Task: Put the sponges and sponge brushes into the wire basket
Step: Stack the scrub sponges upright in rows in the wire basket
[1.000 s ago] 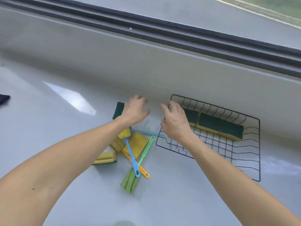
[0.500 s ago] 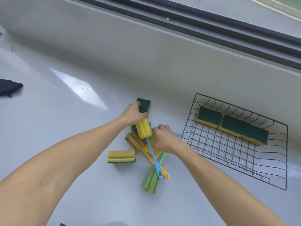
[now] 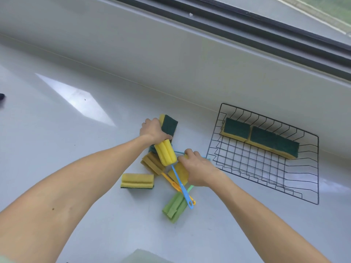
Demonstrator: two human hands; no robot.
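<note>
Left hand (image 3: 152,130) clamped on two items together — a green-faced yellow sponge (image 3: 169,125) and the yellow foam head of a blue-handled sponge brush (image 3: 164,152), whose handle slopes down toward the person. Right hand (image 3: 199,169) closed over a yellow sponge (image 3: 179,172) in the pile just below the left hand; a thin blue handle (image 3: 179,152) passes beneath its fingers. Near the hands on the smooth white table (image 3: 57,149) lie a ridged sponge (image 3: 137,180), an orange-handled brush (image 3: 171,182) and a green foam brush (image 3: 174,207). Right of the right hand stands the wire basket (image 3: 266,168), two sponges (image 3: 260,138) at its far side. Foam is probably light, soft and compressible, so pinch the block's flanks; rigid plastic handles offer a firmer hold.
</note>
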